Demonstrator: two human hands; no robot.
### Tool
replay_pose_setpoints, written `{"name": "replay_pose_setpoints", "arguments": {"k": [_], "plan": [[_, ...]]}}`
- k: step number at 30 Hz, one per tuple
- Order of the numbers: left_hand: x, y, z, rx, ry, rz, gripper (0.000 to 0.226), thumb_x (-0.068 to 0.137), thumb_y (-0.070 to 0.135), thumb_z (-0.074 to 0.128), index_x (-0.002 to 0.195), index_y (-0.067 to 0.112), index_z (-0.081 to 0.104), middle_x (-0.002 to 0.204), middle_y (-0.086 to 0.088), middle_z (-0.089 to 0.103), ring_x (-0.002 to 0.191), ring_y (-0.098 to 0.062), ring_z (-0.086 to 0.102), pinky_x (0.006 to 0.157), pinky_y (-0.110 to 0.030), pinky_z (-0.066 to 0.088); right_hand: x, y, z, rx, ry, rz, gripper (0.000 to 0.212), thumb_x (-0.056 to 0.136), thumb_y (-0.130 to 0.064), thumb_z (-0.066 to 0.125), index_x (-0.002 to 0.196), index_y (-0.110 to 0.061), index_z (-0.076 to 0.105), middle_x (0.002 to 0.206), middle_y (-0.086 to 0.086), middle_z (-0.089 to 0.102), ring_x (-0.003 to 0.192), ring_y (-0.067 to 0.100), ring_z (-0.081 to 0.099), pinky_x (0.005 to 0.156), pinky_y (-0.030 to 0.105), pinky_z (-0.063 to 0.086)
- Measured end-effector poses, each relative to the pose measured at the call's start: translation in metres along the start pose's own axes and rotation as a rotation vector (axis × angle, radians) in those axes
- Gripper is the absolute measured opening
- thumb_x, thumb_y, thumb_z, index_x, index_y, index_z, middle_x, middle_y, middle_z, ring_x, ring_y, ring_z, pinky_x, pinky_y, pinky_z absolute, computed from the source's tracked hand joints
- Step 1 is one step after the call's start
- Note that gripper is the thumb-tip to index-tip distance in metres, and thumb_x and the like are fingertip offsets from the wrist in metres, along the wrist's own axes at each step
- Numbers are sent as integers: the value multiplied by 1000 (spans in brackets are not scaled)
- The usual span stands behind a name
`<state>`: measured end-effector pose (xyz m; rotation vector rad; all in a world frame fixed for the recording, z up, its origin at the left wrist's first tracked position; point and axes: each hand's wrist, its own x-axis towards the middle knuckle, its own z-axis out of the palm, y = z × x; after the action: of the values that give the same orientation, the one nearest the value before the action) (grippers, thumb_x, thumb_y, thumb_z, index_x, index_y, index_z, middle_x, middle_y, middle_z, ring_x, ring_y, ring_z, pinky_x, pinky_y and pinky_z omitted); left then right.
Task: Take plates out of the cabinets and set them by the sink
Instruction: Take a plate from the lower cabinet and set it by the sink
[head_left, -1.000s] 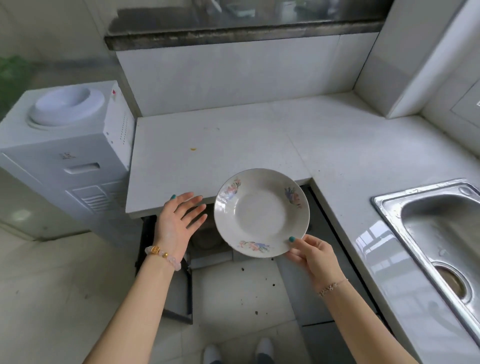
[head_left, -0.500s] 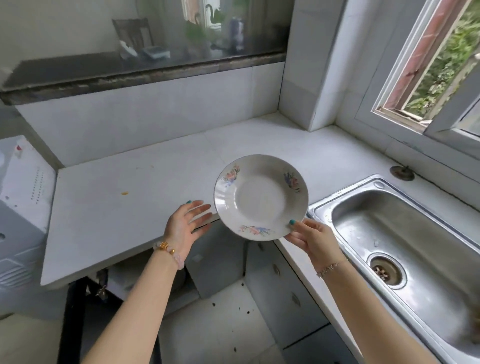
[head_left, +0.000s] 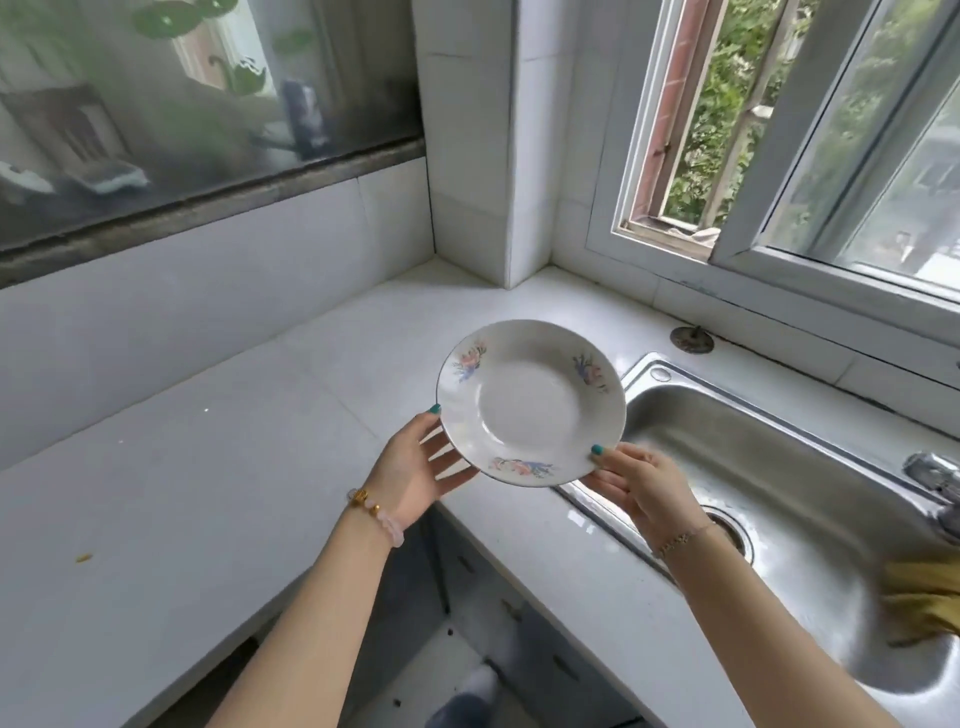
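Plate (head_left: 530, 402) over counter (head_left: 311, 415), sink (head_left: 779, 467) just right; our right hand (head_left: 644, 483) pinches rim, left hand (head_left: 415, 467) props it straight-fingered.

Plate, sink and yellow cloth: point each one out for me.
plate (head_left: 530, 405), head view, its plain centre.
sink (head_left: 779, 457), head view, bare basin floor.
yellow cloth (head_left: 924, 603), head view, its crumpled middle.

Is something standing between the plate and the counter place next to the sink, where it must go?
Nothing visible does. The plate, held by the right hand with the left hand under its edge, hangs over bare countertop just beside the sink. The round metal cap lies farther back, by the window.
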<state>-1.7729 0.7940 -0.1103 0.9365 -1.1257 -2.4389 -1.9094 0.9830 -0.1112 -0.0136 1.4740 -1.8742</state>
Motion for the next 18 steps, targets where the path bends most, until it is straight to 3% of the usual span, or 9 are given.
{"name": "replay_pose_setpoints", "arguments": {"k": [6,11,18], "plan": [[74,19,20,38,-143,-104,14,89,12,52,90,13,66,81,-5,68,80,-24,63,74,-37,55,40,-17,-3,58,126,-40,7,88,4,55,87,8,61,68,13,72,60,19,71,66,26,59],[129,37,40,237,-278,-93,22,88,0,50,102,7,66,94,-10,68,76,-23,66,67,-32,58,68,-29,-8,78,252,-65,8,88,5,55,86,7,62,67,13,72,59,19,71,63,24,59],[193,32,79,254,-199,-144,22,86,-9,47,89,2,66,82,-11,68,70,-26,64,59,-31,59,102,-46,-11,70,402,-145,12,91,-3,56,86,3,65,72,12,72,63,19,71,62,23,59]]}}
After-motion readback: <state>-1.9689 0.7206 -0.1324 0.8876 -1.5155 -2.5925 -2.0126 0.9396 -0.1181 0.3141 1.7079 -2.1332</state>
